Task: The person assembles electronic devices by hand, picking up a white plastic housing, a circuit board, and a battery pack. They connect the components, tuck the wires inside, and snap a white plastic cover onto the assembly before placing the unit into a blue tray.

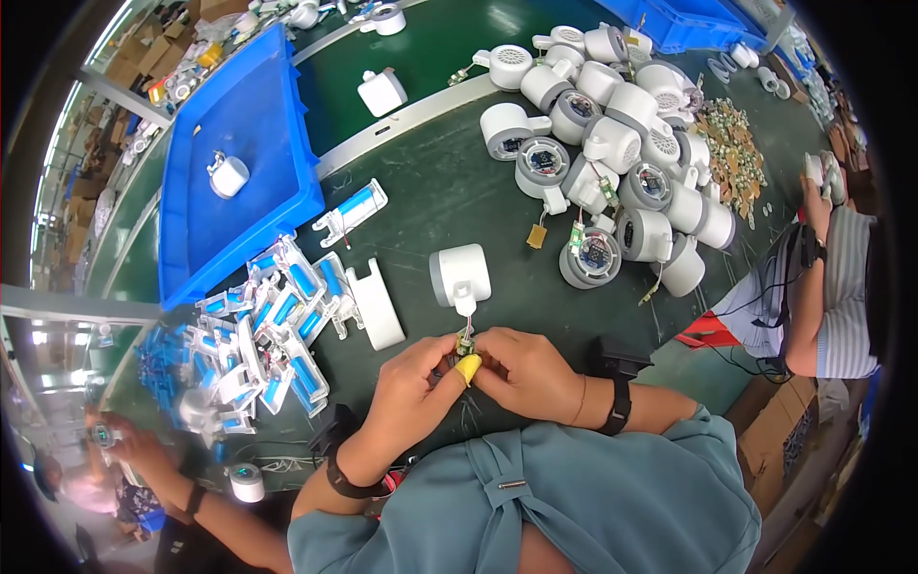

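Left hand (413, 387) and right hand (531, 371) near each other, both pinched closed on small green circuit board (465, 342); thin wires (469, 323) run to white housing (461, 272) just beyond

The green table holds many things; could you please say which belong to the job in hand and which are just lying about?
In the job: small circuit board between the left hand and right hand; white case wired to it; probably similar cases.

Seemingly just lying about: left blue tray; long white cover; blue and white parts.
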